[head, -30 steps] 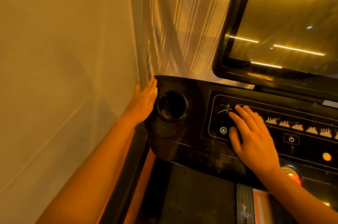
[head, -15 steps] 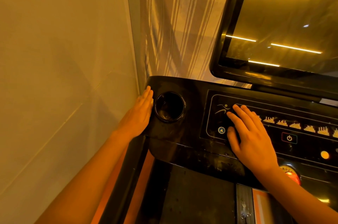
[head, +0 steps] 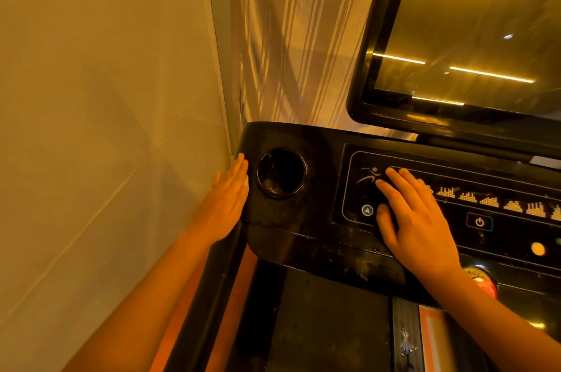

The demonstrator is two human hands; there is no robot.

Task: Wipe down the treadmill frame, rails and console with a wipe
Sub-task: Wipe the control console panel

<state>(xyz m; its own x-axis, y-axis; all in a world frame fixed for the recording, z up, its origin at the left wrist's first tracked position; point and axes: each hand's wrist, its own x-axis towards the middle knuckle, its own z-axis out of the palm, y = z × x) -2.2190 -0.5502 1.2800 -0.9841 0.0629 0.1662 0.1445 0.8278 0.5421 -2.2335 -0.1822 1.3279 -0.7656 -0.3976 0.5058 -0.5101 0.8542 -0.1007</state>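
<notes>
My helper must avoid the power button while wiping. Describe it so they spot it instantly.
On the console below the screen, look right of the right hand. The power button is the only small outlined rectangle, bearing a white power symbol; neighbouring buttons are round.

The left hand (head: 226, 204) has slid back toward the person along the left edge of the console (head: 303, 244), away from its far corner, seemingly dragging the wipe (head: 246, 183) beneath it.

L hand (head: 227, 201) flat, R hand (head: 422, 220) splayed
</notes>
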